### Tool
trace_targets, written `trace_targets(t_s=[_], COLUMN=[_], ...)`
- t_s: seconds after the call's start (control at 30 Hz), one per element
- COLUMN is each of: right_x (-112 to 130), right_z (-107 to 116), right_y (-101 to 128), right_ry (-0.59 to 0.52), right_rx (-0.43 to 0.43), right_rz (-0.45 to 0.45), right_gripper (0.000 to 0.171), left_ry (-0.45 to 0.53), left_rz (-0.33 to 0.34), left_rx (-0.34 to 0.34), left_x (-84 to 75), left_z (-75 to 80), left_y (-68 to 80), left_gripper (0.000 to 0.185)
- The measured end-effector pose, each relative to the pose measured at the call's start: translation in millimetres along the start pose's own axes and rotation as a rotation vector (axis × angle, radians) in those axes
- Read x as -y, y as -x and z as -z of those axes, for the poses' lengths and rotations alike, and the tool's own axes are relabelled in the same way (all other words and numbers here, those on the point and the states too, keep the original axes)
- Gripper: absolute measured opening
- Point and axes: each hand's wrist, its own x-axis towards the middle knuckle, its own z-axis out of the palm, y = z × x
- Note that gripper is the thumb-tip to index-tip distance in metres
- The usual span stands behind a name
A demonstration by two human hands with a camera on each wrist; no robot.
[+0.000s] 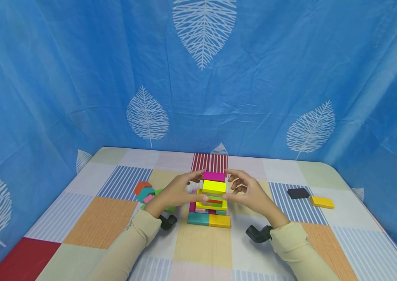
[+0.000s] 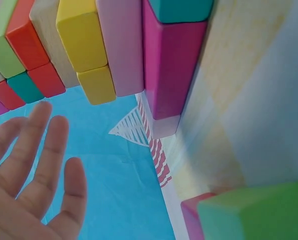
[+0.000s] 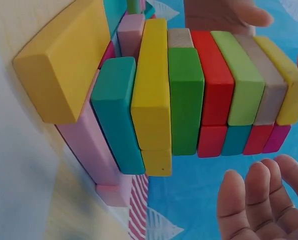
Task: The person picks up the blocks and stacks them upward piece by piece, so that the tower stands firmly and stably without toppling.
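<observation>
A tower of coloured blocks [image 1: 210,201] stands in the middle of the patchwork table [image 1: 103,218]. Its top layer is a magenta block [image 1: 214,176] beside a yellow one [image 1: 214,186]; a teal block and a yellow block lie at its base. My left hand [image 1: 184,190] and right hand [image 1: 245,189] flank the upper layers with relaxed, slightly bent fingers. Seen from the left wrist, my left hand [image 2: 34,170] has straight fingers off the tower [image 2: 119,45]. The right wrist view shows my right hand [image 3: 264,205] spread just clear of the tower [image 3: 184,95]. Neither hand holds anything.
A small pile of loose blocks [image 1: 146,193] lies left of the tower, behind my left hand. A black block [image 1: 298,193] and a yellow block [image 1: 322,202] lie apart at the right. A blue leaf-print curtain [image 1: 198,78] closes in the table on three sides.
</observation>
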Motion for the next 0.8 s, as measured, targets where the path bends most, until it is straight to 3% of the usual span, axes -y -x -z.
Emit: trace_targets(t_s=[0.33, 0.6, 0.8], right_x=[-7.3, -9.0, -12.8], right_z=[1.8, 2.2, 0.6], right_y=[-6.2, -6.5, -6.6], right_ry=[-0.065, -0.072, -0.067], right_rx=[0.046, 0.047, 0.032], right_rz=[-0.041, -0.037, -0.039], right_gripper=[0.064, 0.063, 0.061], left_ry=[-0.027, -0.018, -0.016], left_rz=[-0.013, -0.042, -0.024], left_rx=[-0.043, -0.051, -0.06], left_x=[0.4, -0.4, -0.2], left_z=[0.2, -0.6, -1.6], left_y=[1.4, -0.1, -0.6], left_gripper=[0.074, 0.071, 0.07])
